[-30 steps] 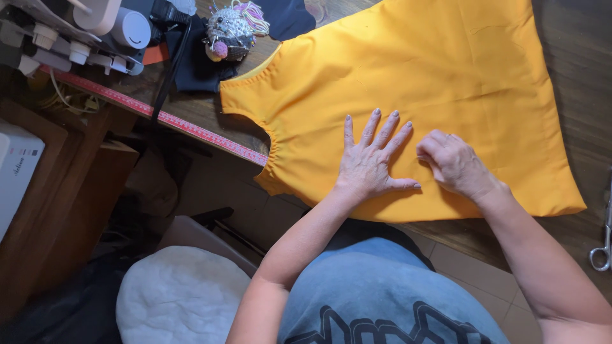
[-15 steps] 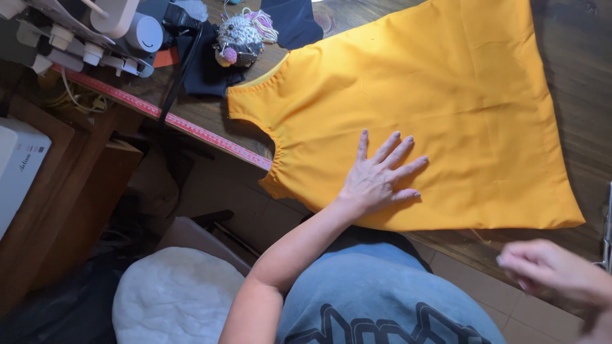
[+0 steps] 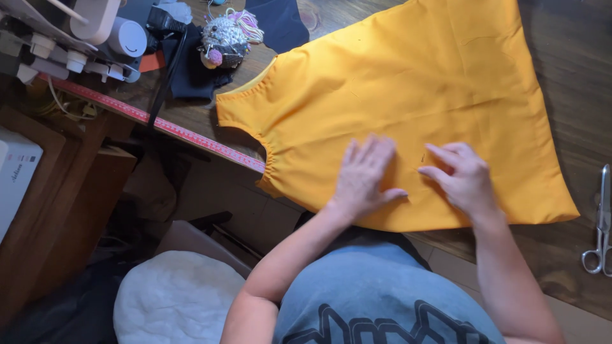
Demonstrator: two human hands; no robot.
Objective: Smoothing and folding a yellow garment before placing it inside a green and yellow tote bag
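A bright orange garment (image 3: 408, 83) lies flat and nearly smooth on the wooden table (image 3: 561, 255), its hem along the near edge and a gathered armhole at the left. The left hand (image 3: 364, 175) presses on it, fingers together and flat; the right hand (image 3: 460, 175) rests just beside, fingers loosely curled, gripping nothing. Scissors (image 3: 599, 223) lie at the right edge.

Bare bench (image 3: 561, 76) lies open on the right; scissors (image 3: 600, 223) sit there, and sewing things (image 3: 95, 38) crowd the left.

Soft, even daylight lit the yellow cloth (image 3: 408, 89) brightly, without glare. The desk (image 3: 567, 83) stayed dark, and the floor beneath lay in deep shadow. Both hands looked slightly motion-blurred; the edges bent mildly.
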